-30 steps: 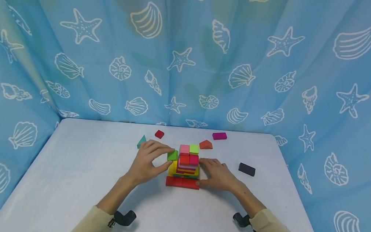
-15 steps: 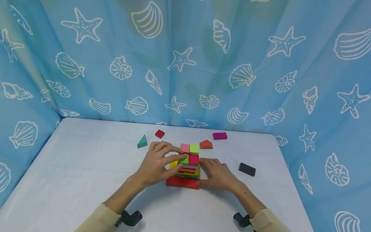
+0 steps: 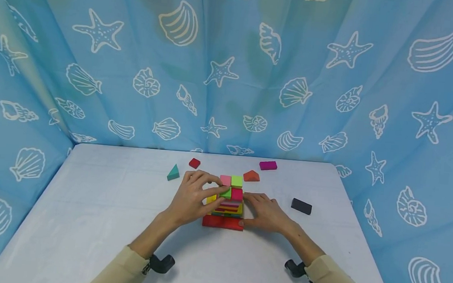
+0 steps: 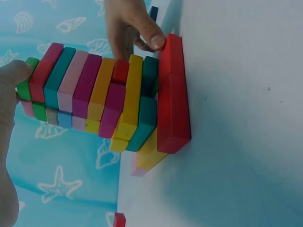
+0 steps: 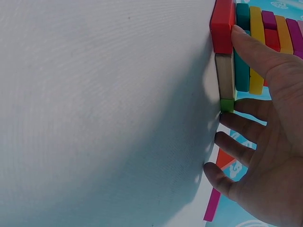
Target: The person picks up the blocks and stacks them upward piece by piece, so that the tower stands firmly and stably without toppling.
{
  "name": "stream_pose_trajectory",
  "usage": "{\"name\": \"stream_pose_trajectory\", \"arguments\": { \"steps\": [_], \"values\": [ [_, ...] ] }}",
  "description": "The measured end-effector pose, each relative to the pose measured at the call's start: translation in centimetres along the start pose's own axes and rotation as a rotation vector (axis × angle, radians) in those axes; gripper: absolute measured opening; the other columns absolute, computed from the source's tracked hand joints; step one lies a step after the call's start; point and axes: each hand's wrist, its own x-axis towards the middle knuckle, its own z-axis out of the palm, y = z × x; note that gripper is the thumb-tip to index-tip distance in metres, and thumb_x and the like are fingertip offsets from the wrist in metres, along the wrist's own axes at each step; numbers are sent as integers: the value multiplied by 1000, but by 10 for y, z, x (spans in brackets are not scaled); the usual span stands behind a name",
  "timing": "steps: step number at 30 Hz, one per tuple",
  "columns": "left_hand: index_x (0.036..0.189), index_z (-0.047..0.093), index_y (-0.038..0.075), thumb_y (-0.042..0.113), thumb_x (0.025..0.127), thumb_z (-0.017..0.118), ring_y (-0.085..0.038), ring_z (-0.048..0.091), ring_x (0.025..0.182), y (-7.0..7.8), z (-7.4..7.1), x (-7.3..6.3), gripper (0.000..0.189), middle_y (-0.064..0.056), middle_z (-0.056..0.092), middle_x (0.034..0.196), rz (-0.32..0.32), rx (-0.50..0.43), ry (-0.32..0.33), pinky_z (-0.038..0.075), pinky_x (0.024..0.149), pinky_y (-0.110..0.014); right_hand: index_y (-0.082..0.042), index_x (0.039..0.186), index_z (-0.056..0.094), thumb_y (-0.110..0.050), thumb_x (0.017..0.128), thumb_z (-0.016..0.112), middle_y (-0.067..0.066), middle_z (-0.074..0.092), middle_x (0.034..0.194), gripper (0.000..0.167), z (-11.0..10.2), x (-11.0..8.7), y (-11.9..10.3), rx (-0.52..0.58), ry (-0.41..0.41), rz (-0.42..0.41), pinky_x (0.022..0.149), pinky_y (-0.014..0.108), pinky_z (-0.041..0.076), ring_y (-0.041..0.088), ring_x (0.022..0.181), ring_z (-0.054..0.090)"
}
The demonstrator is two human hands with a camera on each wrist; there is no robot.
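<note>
A stacked tower of colourful wooden blocks [image 4: 79,85] stands mid-table on a wider base. My left hand [image 3: 192,197] pinches a green block [image 3: 227,193] at the tower's top front, beside a magenta block [image 3: 236,194]. In the left wrist view the green block lies against the red block [image 4: 46,75] under it. My right hand [image 3: 266,213] rests low at the right of the base, its fingers extended and spread on the table. Its thumb touches a red base block [image 5: 222,26]; a fingertip meets a small green block [image 5: 227,105] at the base's side.
Loose blocks lie around: a teal triangle [image 3: 173,173] and a red block [image 3: 194,163] behind left, an orange block [image 3: 251,176] and a purple block [image 3: 268,166] behind right, a black block [image 3: 301,206] at right. A shell-patterned curtain [image 3: 224,69] hangs behind the table.
My left hand has moved right with the green block, from beside the tower onto its upper front left, over a red-orange block. The right hand has stayed in place.
</note>
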Motion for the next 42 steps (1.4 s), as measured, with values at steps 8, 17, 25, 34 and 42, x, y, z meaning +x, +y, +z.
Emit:
{"name": "stream_pose_trajectory", "arguments": {
  "steps": [8, 17, 25, 34, 42],
  "values": [
    [125, 73, 29, 37, 85, 80, -13, 54, 114, -1, 2, 0, 42, 6, 64, 118, -10, -14, 4, 38, 96, -43, -22, 153, 42, -54, 75, 82, 6, 45, 154, 93, 1, -1, 0, -4, 7, -6, 109, 65, 33, 31, 143, 37],
    [126, 72, 29, 38, 85, 79, -13, 54, 114, 0, 3, 1, 43, 7, 65, 119, -17, -7, -3, 38, 96, -43, -22, 153, 43, -55, 75, 82, 5, 45, 155, 93, -1, -2, -1, -5, 6, -2, 109, 65, 33, 31, 143, 37],
    [124, 73, 25, 37, 89, 76, -16, 55, 111, -17, 3, 4, 37, 4, 66, 117, -79, -148, 73, 37, 94, -46, -23, 153, 42, -55, 75, 82, 4, 44, 155, 93, 1, -2, 1, 5, 2, -3, 110, 65, 32, 30, 144, 36],
    [133, 66, 20, 36, 92, 72, -30, 50, 122, -104, 21, 17, 44, -7, 63, 135, -483, 6, -208, 38, 92, -52, -23, 153, 42, -55, 76, 81, 4, 44, 155, 93, 0, -1, 1, 13, -5, 12, 110, 67, 30, 30, 145, 35],
    [134, 66, 20, 27, 93, 72, -30, 47, 122, -130, 44, 19, 43, -7, 63, 136, -570, 168, -429, 36, 97, -52, -25, 154, 41, -55, 76, 82, 3, 43, 157, 93, 0, -1, -1, -2, -12, 20, 110, 68, 28, 30, 146, 34]
  ]
}}
